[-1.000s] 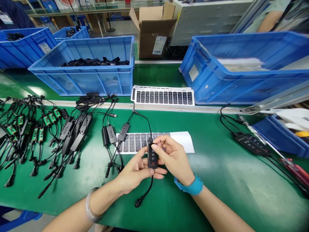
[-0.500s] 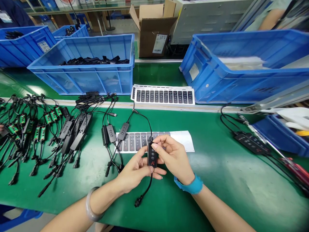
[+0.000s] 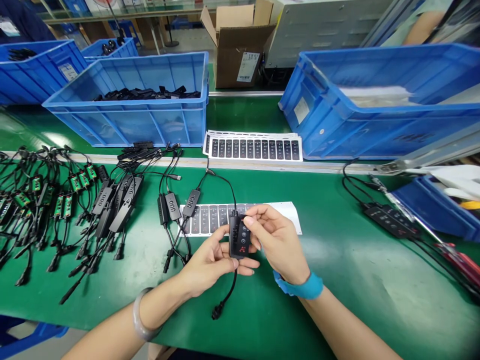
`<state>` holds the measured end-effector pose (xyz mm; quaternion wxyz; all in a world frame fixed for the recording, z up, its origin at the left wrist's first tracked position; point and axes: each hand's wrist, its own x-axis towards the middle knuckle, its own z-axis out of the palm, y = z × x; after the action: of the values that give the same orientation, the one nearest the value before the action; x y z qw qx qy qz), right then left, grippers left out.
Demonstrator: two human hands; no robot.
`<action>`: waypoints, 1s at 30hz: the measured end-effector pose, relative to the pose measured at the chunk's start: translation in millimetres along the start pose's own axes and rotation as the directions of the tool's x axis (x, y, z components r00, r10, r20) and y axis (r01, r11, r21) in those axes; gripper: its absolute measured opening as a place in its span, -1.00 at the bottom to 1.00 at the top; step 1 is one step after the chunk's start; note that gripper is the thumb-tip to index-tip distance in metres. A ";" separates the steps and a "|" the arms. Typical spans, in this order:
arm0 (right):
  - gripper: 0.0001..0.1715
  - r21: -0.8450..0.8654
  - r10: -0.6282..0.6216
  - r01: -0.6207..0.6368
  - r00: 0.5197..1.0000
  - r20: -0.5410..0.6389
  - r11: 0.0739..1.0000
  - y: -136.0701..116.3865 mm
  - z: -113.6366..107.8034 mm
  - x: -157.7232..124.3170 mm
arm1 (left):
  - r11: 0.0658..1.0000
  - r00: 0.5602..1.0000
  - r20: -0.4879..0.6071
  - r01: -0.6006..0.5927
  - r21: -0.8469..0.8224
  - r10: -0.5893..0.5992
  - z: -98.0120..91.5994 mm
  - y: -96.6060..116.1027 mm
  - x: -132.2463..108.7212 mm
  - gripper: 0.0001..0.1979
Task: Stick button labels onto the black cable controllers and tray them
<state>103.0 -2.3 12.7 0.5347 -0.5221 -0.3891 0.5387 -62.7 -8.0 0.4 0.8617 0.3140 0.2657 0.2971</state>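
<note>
My left hand [image 3: 210,267] is closed around a black cable controller [image 3: 234,235], whose cords run up and down from it. Between the thumb and fingers of my right hand [image 3: 275,240] is the upper part of a black label sticker [image 3: 244,240] with button symbols and a red logo. The sticker sits shifted to the right over the controller, leaving the button slots on its left side visible. Behind both hands lies a label sheet [image 3: 287,212] with several dark labels at its left and a bare white part at its right.
Several controllers with cables [image 3: 172,206] lie left of the sheet, beside a pile of cables [image 3: 122,200] and green circuit boards [image 3: 76,183]. Further back are stacked label sheets [image 3: 255,149] and blue bins [image 3: 131,120]. A finished-looking controller [image 3: 390,220] and a red-handled screwdriver [image 3: 455,260] lie right.
My right hand has moved slightly right with the sticker, which has shifted off the controller's face and uncovered its button slots. My left hand still holds the controller in about the same place.
</note>
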 end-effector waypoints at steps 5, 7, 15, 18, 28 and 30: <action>-0.72 -0.031 0.051 -0.049 0.998 0.041 0.998 0.2 6.3 -3.3 | 1.000 1.000 0.006 0.003 -0.004 -0.003 0.6 -0.4 0.4 -0.49; -0.71 -0.039 0.055 -0.053 0.998 0.036 0.998 0.6 7.0 -3.4 | 1.000 1.000 0.005 0.006 -0.007 -0.006 0.7 -0.5 0.5 -0.49; -0.70 -0.064 0.049 -0.047 0.998 0.033 0.997 2.3 6.3 -2.6 | 1.000 1.000 0.016 -0.002 -0.010 0.002 -0.6 -1.2 0.1 -0.48; -0.71 -0.072 0.040 -0.038 0.999 0.026 0.997 2.8 6.6 -2.9 | 1.000 1.000 0.023 -0.005 -0.014 0.006 -0.9 -2.1 0.2 -0.49; -0.72 -0.106 0.027 -0.026 1.000 0.002 0.994 3.1 7.8 -4.2 | 0.999 1.000 0.000 -0.007 0.041 0.007 1.5 -2.0 0.6 -0.54; -0.72 -0.118 0.019 -0.019 1.000 -0.003 0.993 3.0 7.8 -4.4 | 0.999 1.000 0.003 -0.014 0.048 0.014 1.2 -2.7 0.5 -0.53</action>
<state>94.4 -6.0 11.6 0.4982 -0.5570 -0.4146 0.5193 -60.6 -9.8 -0.8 0.8521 0.3370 0.2694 0.2962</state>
